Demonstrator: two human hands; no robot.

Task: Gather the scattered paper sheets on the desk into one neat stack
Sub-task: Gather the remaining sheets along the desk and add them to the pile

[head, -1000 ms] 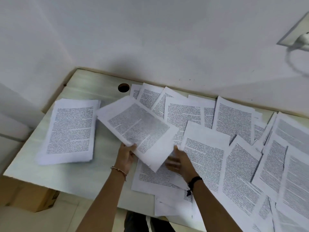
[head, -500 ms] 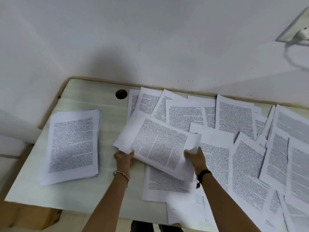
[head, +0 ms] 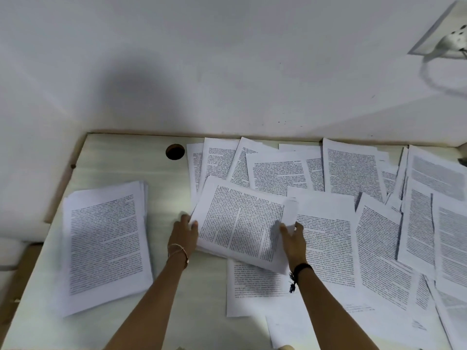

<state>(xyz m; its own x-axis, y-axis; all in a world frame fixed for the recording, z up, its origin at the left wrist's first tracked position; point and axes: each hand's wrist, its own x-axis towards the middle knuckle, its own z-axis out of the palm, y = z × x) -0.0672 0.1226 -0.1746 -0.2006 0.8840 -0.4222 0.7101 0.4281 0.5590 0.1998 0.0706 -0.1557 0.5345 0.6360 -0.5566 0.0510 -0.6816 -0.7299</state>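
A small bundle of printed sheets point(head: 240, 223) is held between both hands above the middle of the pale desk point(head: 121, 157). My left hand point(head: 184, 231) grips its left edge. My right hand point(head: 292, 234) grips its right edge, where a corner curls up. A gathered stack of sheets point(head: 104, 243) lies on the desk's left part, a gap apart from the bundle. Several scattered sheets point(head: 351, 173) overlap across the middle and right of the desk, some under the held bundle.
A round cable hole point(head: 175, 151) sits in the desk near the back wall. A wall socket with a white plug and cable point(head: 452, 41) is at the upper right. The desk's front edge runs along the frame bottom.
The bundle has swung from a diagonal tilt to nearly square between the hands, and my right hand has moved from under it to its right edge. The view shifted down.
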